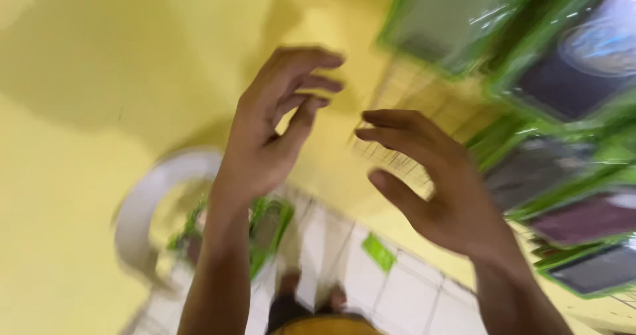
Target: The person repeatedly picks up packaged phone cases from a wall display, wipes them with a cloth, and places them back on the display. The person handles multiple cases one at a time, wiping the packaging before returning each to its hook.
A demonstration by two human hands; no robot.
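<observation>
Raising both our bare hands, empty, before a yellow wall hung with green-edged packets.

Frame blurred, tilted. We note the wall point(99, 77): matte yellow paint, smooth, filling most of the view. White tiled floor point(411, 295) below, dark grout lines. A wire grid rack point(404, 156) on the wall carries glossy plastic-wrapped packets point(563, 63), flat rectangles, green borders, dark or purple centres. A white plastic chair point(142, 209), curved back, stands lower left with more such packets point(268, 226) on its seat. Our left hand point(271, 133), fingers loosely curled, grasps nothing. Our right hand point(430, 183), spread and bent, also released, is near the rack, just short of the hanging packets.
</observation>
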